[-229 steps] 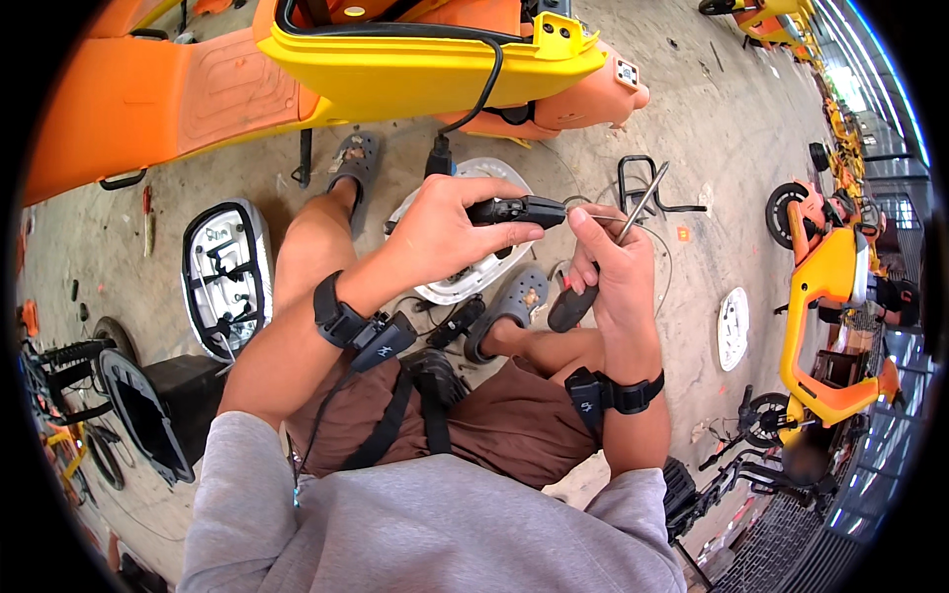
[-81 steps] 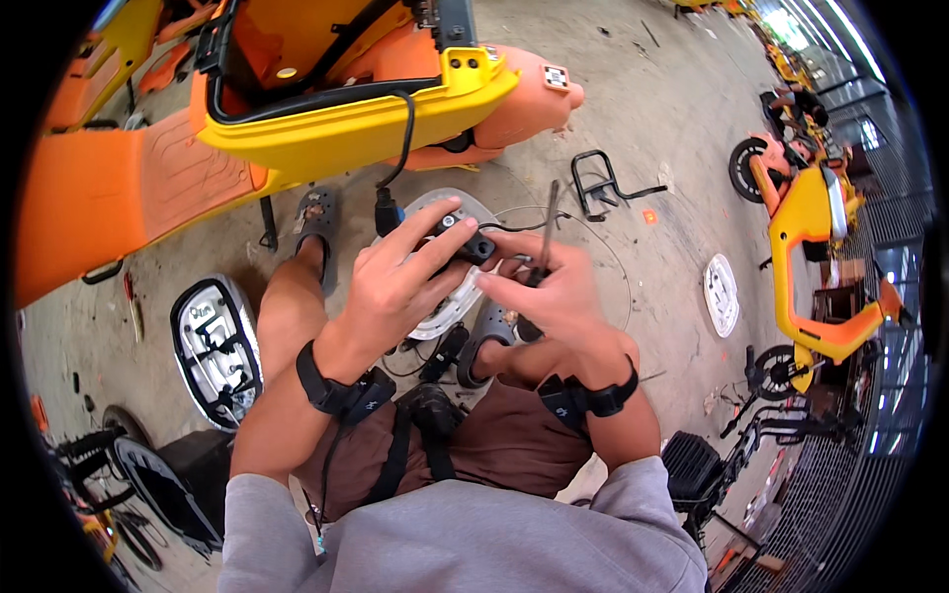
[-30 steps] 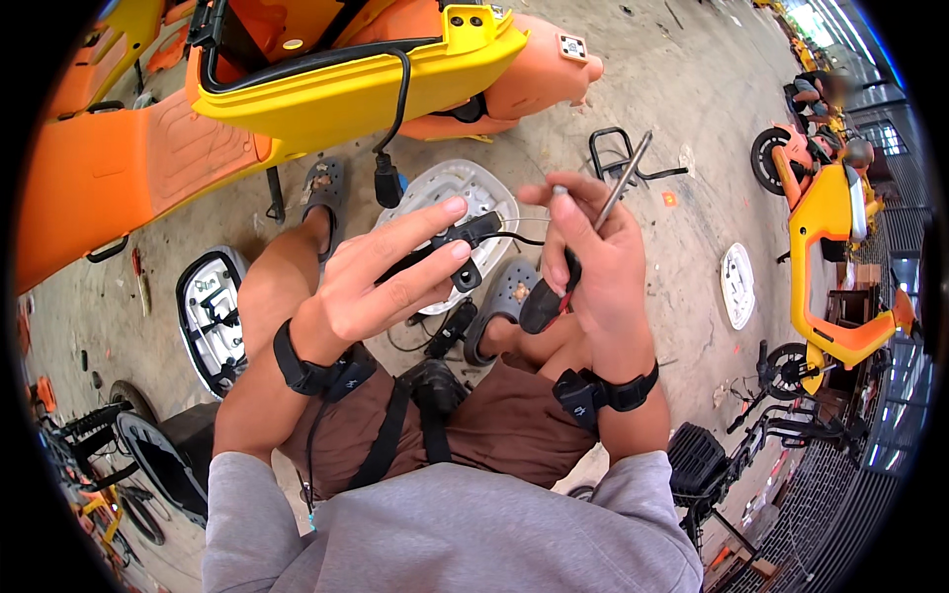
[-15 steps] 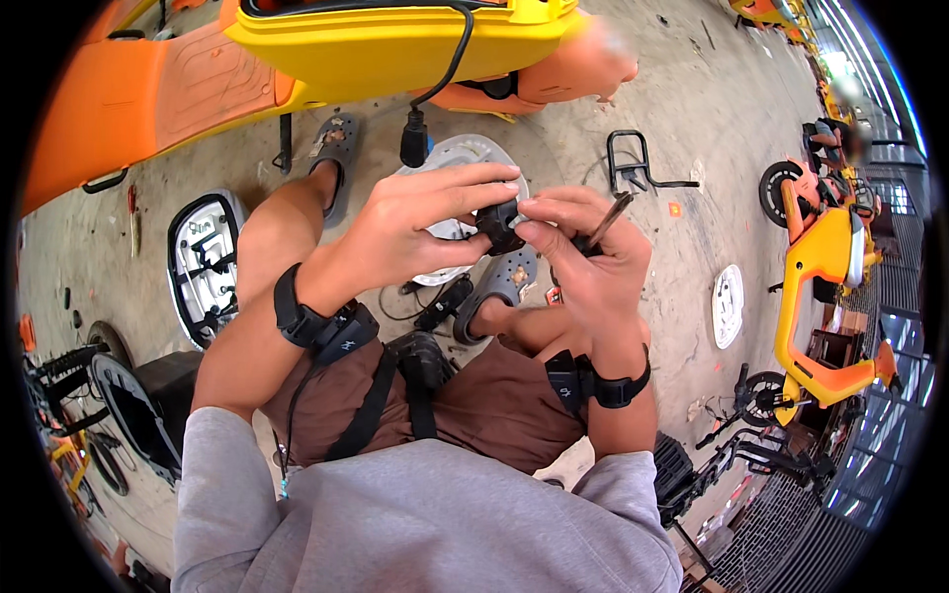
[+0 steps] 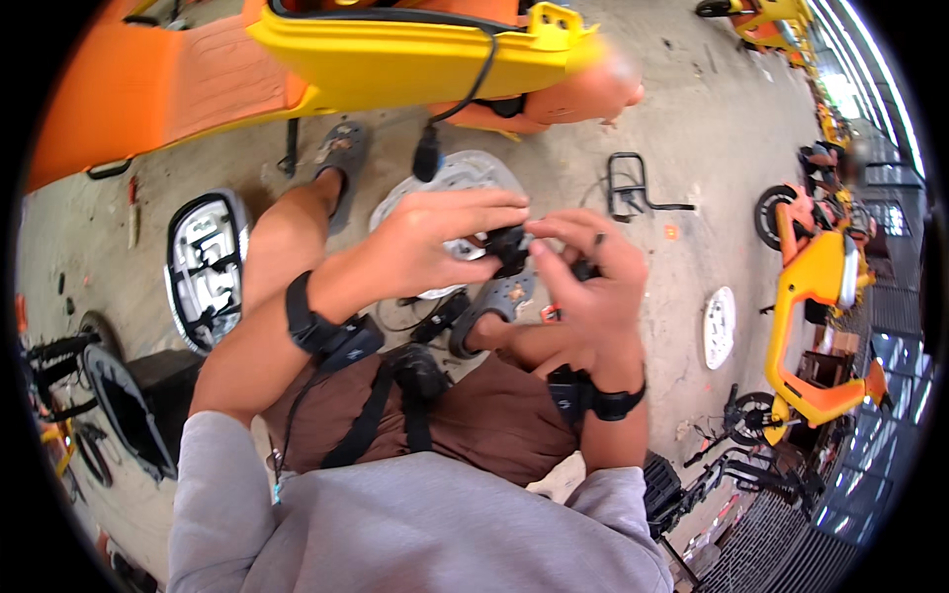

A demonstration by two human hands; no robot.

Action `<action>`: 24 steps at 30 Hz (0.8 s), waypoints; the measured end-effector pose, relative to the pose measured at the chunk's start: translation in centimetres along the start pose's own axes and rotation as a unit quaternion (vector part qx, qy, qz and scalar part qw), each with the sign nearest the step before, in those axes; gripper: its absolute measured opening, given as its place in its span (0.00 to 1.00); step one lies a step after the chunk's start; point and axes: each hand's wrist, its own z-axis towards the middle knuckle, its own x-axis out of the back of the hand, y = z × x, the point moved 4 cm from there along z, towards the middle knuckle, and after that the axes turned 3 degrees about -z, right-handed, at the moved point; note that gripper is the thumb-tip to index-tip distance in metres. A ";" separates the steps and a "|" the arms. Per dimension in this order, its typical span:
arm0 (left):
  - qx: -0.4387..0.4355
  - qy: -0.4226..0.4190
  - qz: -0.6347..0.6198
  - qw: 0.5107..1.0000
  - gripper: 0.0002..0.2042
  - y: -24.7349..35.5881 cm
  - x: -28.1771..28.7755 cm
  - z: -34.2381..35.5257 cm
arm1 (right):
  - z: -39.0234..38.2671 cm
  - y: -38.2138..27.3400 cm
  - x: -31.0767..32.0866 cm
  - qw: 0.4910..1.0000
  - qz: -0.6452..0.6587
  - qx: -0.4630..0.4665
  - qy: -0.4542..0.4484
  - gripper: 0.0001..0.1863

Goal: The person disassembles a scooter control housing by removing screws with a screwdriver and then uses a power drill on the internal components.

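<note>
Above my lap, my left hand (image 5: 425, 237) grips a small black plastic part (image 5: 507, 247) between thumb and fingers. The part is blurred, so its exact kind is unclear. My right hand (image 5: 593, 267) pinches at the part's right side with thumb and forefinger. Tucked within that hand is a slim dark tool (image 5: 585, 269), perhaps a screwdriver, mostly hidden by the fingers. Just beyond my hands a black cable with a plug (image 5: 426, 158) hangs from the yellow and orange scooter body (image 5: 415, 64). Below them, a white round panel (image 5: 395, 203) lies on the floor.
A white-and-black shell (image 5: 206, 272) lies left of my leg. Farther right are a black metal bracket (image 5: 628, 188), a white oval panel (image 5: 720, 328) and a yellow scooter frame (image 5: 791, 316). A black open bin-like shell (image 5: 129, 405) stands at lower left.
Both hands and the black part have shifted slightly down. The tool in my right hand has turned, and its shaft barely shows now. My view has shifted a little.
</note>
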 end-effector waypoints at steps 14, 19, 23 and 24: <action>-0.036 0.022 0.001 0.999 0.23 0.2 0.6 0.1 | 0.1 -0.3 -0.3 0.999 0.035 0.039 0.006 0.10; -0.039 0.010 0.012 0.999 0.22 0.1 0.4 -0.1 | 0.1 -0.1 -0.1 0.999 0.023 0.004 -0.027 0.09; -0.051 0.025 0.025 0.998 0.21 0.1 0.3 0.0 | 0.3 -0.4 0.0 0.999 0.024 0.005 -0.041 0.09; -0.048 0.027 0.021 0.998 0.21 0.1 0.2 0.0 | 0.2 -0.4 0.1 0.999 0.012 0.017 -0.038 0.08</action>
